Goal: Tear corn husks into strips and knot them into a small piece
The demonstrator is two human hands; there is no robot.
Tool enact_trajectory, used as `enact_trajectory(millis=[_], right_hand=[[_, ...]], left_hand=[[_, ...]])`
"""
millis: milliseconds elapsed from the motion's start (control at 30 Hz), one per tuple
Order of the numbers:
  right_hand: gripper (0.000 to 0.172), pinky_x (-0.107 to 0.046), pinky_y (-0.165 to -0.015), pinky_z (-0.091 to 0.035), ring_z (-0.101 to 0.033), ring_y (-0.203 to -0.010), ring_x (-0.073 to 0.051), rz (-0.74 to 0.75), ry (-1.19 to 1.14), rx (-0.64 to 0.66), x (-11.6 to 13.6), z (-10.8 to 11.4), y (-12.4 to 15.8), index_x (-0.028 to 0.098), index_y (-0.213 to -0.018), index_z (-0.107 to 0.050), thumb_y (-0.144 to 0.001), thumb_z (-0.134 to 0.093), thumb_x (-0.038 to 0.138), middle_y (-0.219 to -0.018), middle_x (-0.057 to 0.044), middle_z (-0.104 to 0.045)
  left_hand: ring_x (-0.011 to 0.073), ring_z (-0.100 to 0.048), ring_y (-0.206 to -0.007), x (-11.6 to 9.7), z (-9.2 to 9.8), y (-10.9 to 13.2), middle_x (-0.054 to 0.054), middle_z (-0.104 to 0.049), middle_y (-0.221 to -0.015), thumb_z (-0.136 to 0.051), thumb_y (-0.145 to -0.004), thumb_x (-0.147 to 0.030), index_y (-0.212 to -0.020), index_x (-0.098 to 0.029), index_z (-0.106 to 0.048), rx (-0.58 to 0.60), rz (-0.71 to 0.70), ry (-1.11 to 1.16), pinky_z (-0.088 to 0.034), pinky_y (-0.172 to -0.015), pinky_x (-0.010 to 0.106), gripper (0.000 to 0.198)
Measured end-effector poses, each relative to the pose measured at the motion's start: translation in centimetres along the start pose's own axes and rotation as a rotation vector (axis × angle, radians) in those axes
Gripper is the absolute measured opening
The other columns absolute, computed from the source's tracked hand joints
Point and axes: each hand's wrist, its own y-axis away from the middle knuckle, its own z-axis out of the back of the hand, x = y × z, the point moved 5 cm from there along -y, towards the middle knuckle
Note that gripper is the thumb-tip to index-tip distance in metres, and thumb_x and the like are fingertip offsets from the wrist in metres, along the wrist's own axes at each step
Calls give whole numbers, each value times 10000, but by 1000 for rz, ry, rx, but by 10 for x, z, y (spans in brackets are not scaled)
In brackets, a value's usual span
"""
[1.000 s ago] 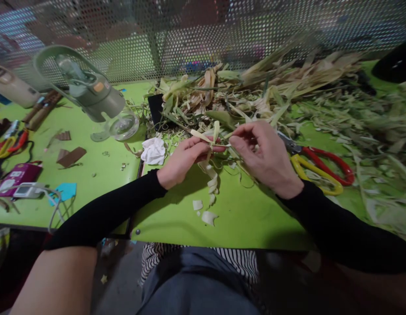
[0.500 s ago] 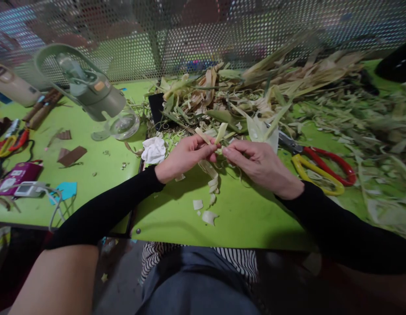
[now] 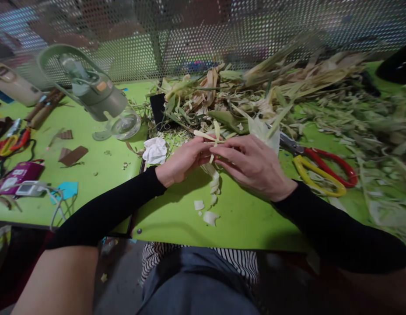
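Observation:
My left hand point(image 3: 186, 159) and my right hand point(image 3: 253, 164) meet over the green table point(image 3: 249, 223). Between their closed fingertips are pale husk strips point(image 3: 216, 131), which cross and stick up above the fingers. Both hands grip this small piece; its lower part is partly hidden by the fingers. A twisted pale strip point(image 3: 215, 181) hangs or lies just below the hands, and small husk scraps point(image 3: 210, 218) rest on the table nearer to me. A crumpled white tissue point(image 3: 155, 150) lies left of my left hand.
Scissors with red and yellow handles point(image 3: 321, 168) lie right of my right hand. A heap of husks point(image 3: 236, 94) spreads behind, against a perforated metal screen point(image 3: 203, 39). At left are a green bottle point(image 3: 104, 100), a purple box point(image 3: 22, 175), a cable and more scissors point(image 3: 12, 142).
My right hand has moved slightly left, its fingers now reaching over the husk strips and closer to my left hand. The upright strips have shifted and tilted a little.

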Motion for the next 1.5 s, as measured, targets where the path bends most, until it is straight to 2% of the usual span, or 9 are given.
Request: enact_trajectory(millis=[167,333,500,600,667,767,1000,1233,1500], right_hand=[[129,-369,-794,-540,-650,-905,-231,136,168,-45,11,3,1,238,-1116,-701,-1028,-619,193,-1030,-59,-778],[233,-385,-823,-530,-680,-945,-233,105,241,2,14,3,1,299,-1165,-692,-1033,-565,155,-1110,-31,-778],[163,-383,-781,-554,-694,-907,-230,126,125,-104,15,7,0,261,-1112,-690,-1021,-602,158,-1042,-49,-791],[138,-378,-745,-568,-715,-883,-224,118,-26,-178,12,10,-1,249,-1094,-697,-1001,-650,157,-1000,-53,-794],[114,-386,-746,-574,-728,-886,-224,51,-101,-196,7,11,-1,274,-1057,-709,-991,-687,183,-995,-43,-795],[30,-422,-799,-588,-731,-938,-247,-184,-257,-193,-6,8,0,296,-962,-719,-991,-712,290,-990,-42,-784],[190,-360,-671,-563,-715,-739,-192,-758,-913,-81,-23,-18,8,271,-927,-700,-937,-758,452,-874,-9,-732],[226,-325,-651,-545,-661,-716,-168,-745,-929,-45,-21,-19,7,256,-892,-689,-920,-759,469,-803,7,-718],[237,-288,-552,-503,-629,-638,-148,-768,-937,-13,-21,-22,8,234,-942,-676,-944,-732,464,-791,-2,-739]], left_hand=[[61,-585,-748,4,-5,2,-26,-640,-808,-605,-1003,-135,-887,-144,-644,58,-11,-13,-480,-822,208,122],[70,-567,-734,7,-3,4,-16,-639,-811,-623,-1017,-219,-881,-146,-660,-15,34,62,-449,-752,206,159],[68,-508,-652,7,-7,4,-32,-618,-755,-650,-973,-146,-885,-143,-669,76,-59,-10,-417,-683,217,90],[77,-593,-709,5,-3,3,-25,-670,-797,-699,-937,-147,-930,-148,-661,98,-132,-23,-478,-754,231,39],[80,-627,-735,4,0,1,-21,-695,-810,-723,-913,-140,-961,-145,-671,89,-141,-57,-505,-805,248,71],[76,-634,-735,3,4,-1,-20,-709,-800,-760,-888,-171,-960,-138,-698,65,-140,-144,-512,-828,255,101],[137,-735,-853,3,0,1,36,-770,-851,-730,-908,-255,-942,-146,-697,122,-101,-166,-538,-879,303,119],[91,-675,-738,5,2,1,-8,-738,-810,-892,-769,-337,-973,-156,-652,118,-109,-113,-518,-743,249,363],[80,-670,-698,3,4,-1,-31,-706,-730,-725,-897,-144,-976,-156,-623,18,-124,-185,-492,-705,229,130]])
